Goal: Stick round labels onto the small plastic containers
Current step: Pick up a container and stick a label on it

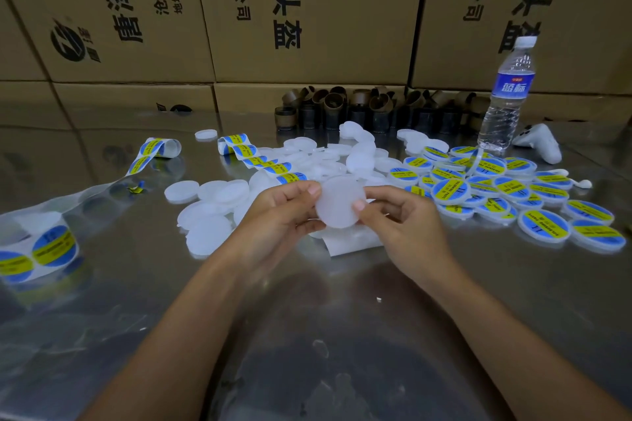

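Both hands hold one round translucent white container [338,203] above the metal table [307,318]. My left hand [284,212] grips its left edge with thumb and fingers. My right hand [400,219] pinches its right edge, thumb on the face. The face turned toward me is bare. A strip of blue-and-yellow round labels [263,161] runs from a curl at the back down to my left hand. Plain white containers [212,212] lie in a heap behind and left of my hands. Labelled containers [506,188] are piled to the right.
A label roll [37,253] stands at the left edge, its empty backing trailing toward a second curl [154,150]. Brown cardboard cores [362,106] cluster at the back. A water bottle [508,96] and a white controller [540,143] stand at back right. Cardboard boxes [307,10] form a wall.
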{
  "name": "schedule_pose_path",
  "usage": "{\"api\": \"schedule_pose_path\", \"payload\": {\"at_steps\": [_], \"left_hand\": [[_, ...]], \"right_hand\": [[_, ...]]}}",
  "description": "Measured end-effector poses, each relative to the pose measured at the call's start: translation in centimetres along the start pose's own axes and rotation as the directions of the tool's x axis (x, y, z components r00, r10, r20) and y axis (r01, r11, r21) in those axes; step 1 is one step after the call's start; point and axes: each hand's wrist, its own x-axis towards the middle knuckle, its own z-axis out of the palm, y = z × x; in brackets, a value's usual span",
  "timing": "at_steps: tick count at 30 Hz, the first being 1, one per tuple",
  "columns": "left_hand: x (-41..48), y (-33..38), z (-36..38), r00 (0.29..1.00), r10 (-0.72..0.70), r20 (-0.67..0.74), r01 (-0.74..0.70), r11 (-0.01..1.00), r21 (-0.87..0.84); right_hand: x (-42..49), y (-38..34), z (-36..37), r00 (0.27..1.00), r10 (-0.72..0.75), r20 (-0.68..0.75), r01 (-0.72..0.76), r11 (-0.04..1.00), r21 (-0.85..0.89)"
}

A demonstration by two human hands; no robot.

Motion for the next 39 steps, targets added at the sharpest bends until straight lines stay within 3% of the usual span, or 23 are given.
{"api": "schedule_pose_path", "payload": {"at_steps": [4, 10, 14, 19, 26, 29, 34, 39], "left_hand": [[0.1, -0.1, 0.6, 0.999, 0.023, -0.033, -0.025, 0.997, -0.077], [-0.1, -0.6, 1.1, 0.994, 0.033, -0.106, -0.026, 0.997, 0.067], [0.2, -0.4, 0.9, 0.979, 0.043, -0.201, -0.041, 0.999, 0.017], [0.9, 0.0, 0.2, 0.950, 0.066, -0.305, -0.130, 0.972, -0.194], [1.1, 0.0, 0.1, 0.905, 0.071, -0.420, -0.171, 0.964, -0.204], [1.2, -0.1, 0.0, 0.842, 0.063, -0.535, -0.167, 0.975, -0.148], [1.5, -0.2, -1.1, 0.654, 0.070, -0.754, -0.137, 0.990, -0.027], [1.7, -0.5, -1.4, 0.623, 0.026, -0.782, -0.071, 0.997, -0.024]], "right_hand": [[-0.1, 0.1, 0.6, 0.999, -0.005, 0.039, 0.003, 0.999, 0.040], [-0.6, 0.5, 1.7, 0.998, -0.031, 0.046, 0.029, 0.999, 0.044], [-0.2, 1.3, 1.1, 0.985, -0.121, -0.122, 0.095, 0.974, -0.204], [-0.1, 1.9, 0.5, 0.998, -0.054, 0.012, 0.052, 0.856, -0.515], [0.0, 1.7, 0.5, 0.997, 0.009, 0.071, 0.026, 0.872, -0.489], [-0.1, 1.7, 0.6, 0.995, -0.044, 0.092, 0.084, 0.865, -0.494], [-0.3, 2.1, 0.8, 0.980, -0.109, 0.169, 0.186, 0.816, -0.548], [-0.3, 2.0, 0.7, 0.984, -0.067, 0.162, 0.137, 0.875, -0.465]]}}
